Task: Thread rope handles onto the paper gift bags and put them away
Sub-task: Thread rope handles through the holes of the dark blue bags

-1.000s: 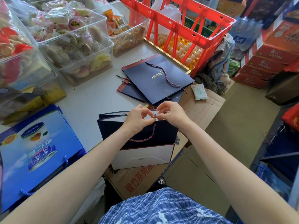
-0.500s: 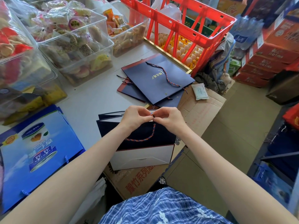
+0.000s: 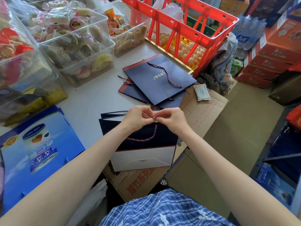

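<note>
Both hands pinch the free end of the rope handle (image 3: 154,117) at the top edge of the navy gift bag (image 3: 146,144): left hand (image 3: 138,117) and right hand (image 3: 171,119), fingertips meeting, grips narrow and closed on the cord tip. Below the grip the rope hangs in a loose loop across the bag's front, its other end hidden under the left wrist. The bag lies flat, partly on the grey surface (image 3: 97,98) and partly on a cardboard box (image 3: 203,110), its white bottom fold nearest the person.

Handling, judged: rope is soft, light, limp, and looks prone to fraying at the tip, so hold it right at the end. Bag is light, stiff paper that creases easily; steady it near the eyelet, not mid-panel. Beyond the grip, a stack of finished bags (image 3: 159,82) lies flat.
</note>
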Tool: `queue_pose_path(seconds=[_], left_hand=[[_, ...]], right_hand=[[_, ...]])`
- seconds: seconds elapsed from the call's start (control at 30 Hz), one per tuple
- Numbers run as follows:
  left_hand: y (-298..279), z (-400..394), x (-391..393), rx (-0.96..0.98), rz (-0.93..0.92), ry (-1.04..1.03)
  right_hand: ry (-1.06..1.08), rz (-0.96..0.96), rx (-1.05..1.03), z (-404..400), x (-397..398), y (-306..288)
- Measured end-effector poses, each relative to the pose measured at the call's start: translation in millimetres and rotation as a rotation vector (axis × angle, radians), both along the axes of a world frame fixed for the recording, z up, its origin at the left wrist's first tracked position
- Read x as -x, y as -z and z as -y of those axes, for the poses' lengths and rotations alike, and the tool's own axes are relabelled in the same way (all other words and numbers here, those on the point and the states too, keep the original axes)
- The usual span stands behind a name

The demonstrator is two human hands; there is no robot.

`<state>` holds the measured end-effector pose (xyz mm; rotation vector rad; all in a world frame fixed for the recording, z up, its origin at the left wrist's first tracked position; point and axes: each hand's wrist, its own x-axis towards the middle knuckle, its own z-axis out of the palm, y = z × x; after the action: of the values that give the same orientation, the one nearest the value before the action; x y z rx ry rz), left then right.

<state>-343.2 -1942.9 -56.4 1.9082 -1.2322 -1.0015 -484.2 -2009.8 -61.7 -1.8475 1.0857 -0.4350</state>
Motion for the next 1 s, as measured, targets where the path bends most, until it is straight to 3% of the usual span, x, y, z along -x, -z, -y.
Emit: queue_pose_path(seconds=[0.13,0.37,0.6,0.73,0.87,1.0], left_hand=[[-0.6,0.6,0.7,0.011,0.002,-0.032],[-2.5,-5.5,1.8,-0.060,-0.268,-0.167],[-0.1,-3.4,7.2,-0.059,-0.240,-0.232],[0.3,-1.5,7.3,-0.065,-0.137,-0.271],[0.5,-3.6,5.8,-0.053,-0.146,-0.198],[2.7,-3.4,2.9,-0.031,-0.032,-0.136]], right_hand=[[-0.027,-0.020,-0.007,1.3,-0.2,0.2],[-0.069,-0.054,-0.010,2.7,0.4,2.9],[-0.092,-0.064,0.004,2.7,1.1,-1.8],[-0.105,-0.073,0.018,2.3,-0.6,-5.0],[-0.079,-0.068,0.010,4.5,2.9,-0.8],[-0.122,-0.052,0.049,4.1,3.7,4.0]])
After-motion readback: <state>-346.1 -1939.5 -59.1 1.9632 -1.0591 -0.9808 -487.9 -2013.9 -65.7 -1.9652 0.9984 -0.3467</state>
